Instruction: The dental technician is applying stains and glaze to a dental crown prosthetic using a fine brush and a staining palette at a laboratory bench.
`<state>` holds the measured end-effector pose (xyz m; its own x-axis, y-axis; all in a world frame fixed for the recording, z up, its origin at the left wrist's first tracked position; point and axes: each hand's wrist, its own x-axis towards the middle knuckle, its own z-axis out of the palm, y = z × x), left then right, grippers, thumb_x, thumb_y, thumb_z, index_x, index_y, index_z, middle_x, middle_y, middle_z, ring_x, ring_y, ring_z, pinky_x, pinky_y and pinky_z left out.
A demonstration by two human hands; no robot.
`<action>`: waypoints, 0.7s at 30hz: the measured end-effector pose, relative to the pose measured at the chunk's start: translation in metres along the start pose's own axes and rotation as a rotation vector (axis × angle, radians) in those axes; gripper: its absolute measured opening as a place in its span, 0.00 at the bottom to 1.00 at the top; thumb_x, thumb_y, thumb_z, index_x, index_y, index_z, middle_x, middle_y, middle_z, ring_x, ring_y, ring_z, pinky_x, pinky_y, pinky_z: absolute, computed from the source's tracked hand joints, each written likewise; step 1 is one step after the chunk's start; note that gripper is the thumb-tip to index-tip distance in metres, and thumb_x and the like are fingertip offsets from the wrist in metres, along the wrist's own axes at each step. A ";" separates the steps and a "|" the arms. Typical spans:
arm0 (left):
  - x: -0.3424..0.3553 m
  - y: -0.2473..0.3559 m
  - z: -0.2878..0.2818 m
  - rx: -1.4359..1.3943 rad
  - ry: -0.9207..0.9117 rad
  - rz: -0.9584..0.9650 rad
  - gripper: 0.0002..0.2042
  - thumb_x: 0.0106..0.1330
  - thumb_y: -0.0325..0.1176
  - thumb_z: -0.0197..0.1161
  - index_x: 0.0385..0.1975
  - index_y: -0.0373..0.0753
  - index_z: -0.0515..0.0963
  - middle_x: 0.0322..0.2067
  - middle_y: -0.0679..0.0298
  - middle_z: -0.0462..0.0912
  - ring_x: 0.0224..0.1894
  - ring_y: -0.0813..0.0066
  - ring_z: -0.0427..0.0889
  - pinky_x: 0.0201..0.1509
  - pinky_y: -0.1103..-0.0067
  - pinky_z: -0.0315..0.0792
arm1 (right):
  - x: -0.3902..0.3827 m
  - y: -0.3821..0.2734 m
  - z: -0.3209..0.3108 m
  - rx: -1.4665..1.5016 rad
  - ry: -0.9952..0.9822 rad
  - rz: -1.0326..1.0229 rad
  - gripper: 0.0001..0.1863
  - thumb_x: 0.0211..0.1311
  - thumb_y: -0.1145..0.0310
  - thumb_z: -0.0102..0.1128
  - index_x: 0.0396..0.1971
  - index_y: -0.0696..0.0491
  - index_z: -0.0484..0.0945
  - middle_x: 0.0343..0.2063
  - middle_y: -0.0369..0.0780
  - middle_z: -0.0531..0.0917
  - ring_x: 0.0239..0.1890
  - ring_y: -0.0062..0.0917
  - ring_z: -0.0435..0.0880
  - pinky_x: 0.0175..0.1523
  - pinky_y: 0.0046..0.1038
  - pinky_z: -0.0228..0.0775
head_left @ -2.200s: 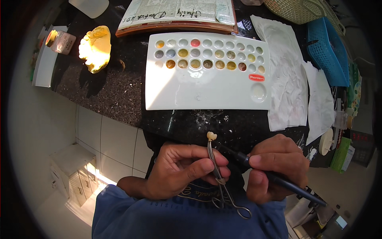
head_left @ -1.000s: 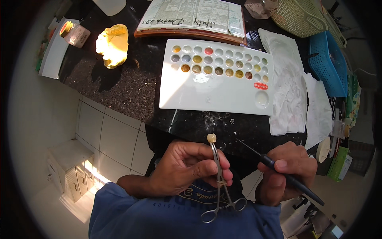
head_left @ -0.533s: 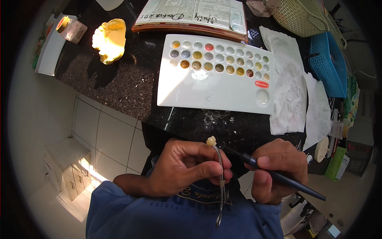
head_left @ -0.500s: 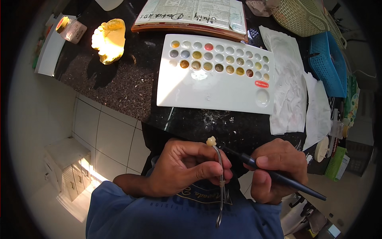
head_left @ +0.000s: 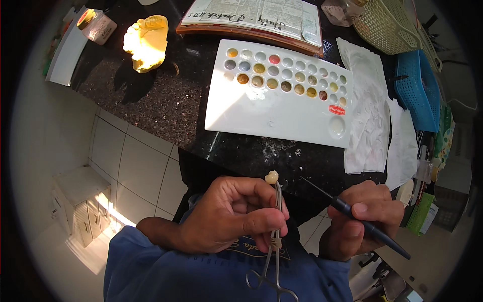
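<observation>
My left hand (head_left: 226,216) is closed around the shanks of a silver locking forceps (head_left: 277,201). A small cream-coloured dental crown (head_left: 271,176) sits in the upward-pointing jaws, and the ring handles hang below my fingers. My right hand (head_left: 370,214) grips a fine brush (head_left: 376,232) with a dark handle like a pen. The brush's thin tip points up and left, to the right of the crown and apart from it. Beyond both hands lies a white ceramic palette (head_left: 271,123), its wells holding yellow, brown, grey and red pastes.
A yellow dental cast (head_left: 149,43) and a lidded jar (head_left: 96,27) stand at the far left of the dark worktop (head_left: 146,108). Behind the palette lies a thick book (head_left: 251,32). Crumpled white tissue (head_left: 367,110), a blue basket (head_left: 416,90) and a cream basket (head_left: 385,25) are on the right.
My right hand has drawn the brush right, away from the crown. My left hand has turned the forceps, so both ring handles now show.
</observation>
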<state>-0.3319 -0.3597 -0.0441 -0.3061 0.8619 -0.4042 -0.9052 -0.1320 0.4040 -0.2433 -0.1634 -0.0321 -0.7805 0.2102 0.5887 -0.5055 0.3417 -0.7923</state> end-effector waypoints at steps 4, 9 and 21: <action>-0.005 0.003 0.002 -0.110 -0.016 -0.033 0.11 0.64 0.30 0.64 0.36 0.29 0.74 0.30 0.54 0.81 0.31 0.66 0.85 0.27 0.81 0.80 | 0.004 -0.002 0.004 -0.063 -0.043 -0.037 0.14 0.45 0.80 0.62 0.36 0.62 0.75 0.23 0.44 0.79 0.21 0.27 0.80 0.25 0.20 0.71; -0.012 0.005 0.001 -0.148 0.015 -0.163 0.11 0.65 0.31 0.63 0.40 0.30 0.75 0.31 0.55 0.82 0.34 0.66 0.85 0.33 0.77 0.81 | 0.006 -0.005 0.005 -0.162 -0.010 -0.040 0.11 0.51 0.78 0.61 0.36 0.62 0.75 0.22 0.43 0.78 0.19 0.26 0.79 0.25 0.20 0.71; -0.003 -0.001 -0.005 -0.280 -0.050 -0.211 0.15 0.64 0.41 0.64 0.39 0.35 0.74 0.32 0.56 0.83 0.35 0.64 0.86 0.36 0.74 0.81 | 0.006 0.002 0.014 -0.079 0.030 -0.093 0.12 0.49 0.79 0.60 0.35 0.63 0.73 0.16 0.42 0.77 0.14 0.26 0.77 0.19 0.22 0.70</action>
<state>-0.3314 -0.3642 -0.0479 -0.0955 0.9064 -0.4116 -0.9948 -0.0717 0.0728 -0.2543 -0.1743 -0.0328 -0.7197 0.2015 0.6644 -0.5434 0.4320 -0.7197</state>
